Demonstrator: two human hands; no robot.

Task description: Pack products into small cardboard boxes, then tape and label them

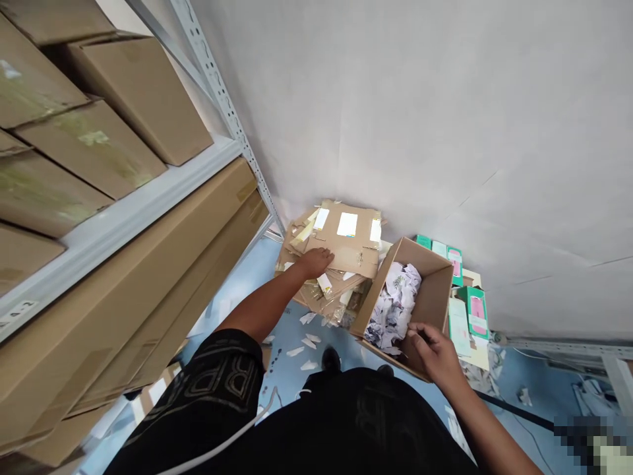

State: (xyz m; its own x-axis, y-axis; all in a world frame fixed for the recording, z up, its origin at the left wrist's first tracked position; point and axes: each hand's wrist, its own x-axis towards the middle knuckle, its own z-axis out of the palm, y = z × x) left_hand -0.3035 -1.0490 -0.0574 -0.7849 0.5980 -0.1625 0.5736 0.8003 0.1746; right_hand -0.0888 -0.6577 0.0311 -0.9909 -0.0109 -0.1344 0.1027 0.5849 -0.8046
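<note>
My left hand [314, 261] lies flat, fingers stretched, on top of a pile of flattened cardboard [341, 245] on the floor against the wall. My right hand [434, 349] curls its fingers over the near rim of an open cardboard box [435, 293]. Crumpled white printed paper [393, 309] fills the bottom of that box. The box stands tilted just right of the cardboard pile.
A metal rack [143, 204] stacked with large brown cartons [113, 310] fills the left side. Green and pink small packets [472, 310] lie right of the box. White paper scraps [304, 346] litter the blue floor. A pale wall [420, 119] stands behind.
</note>
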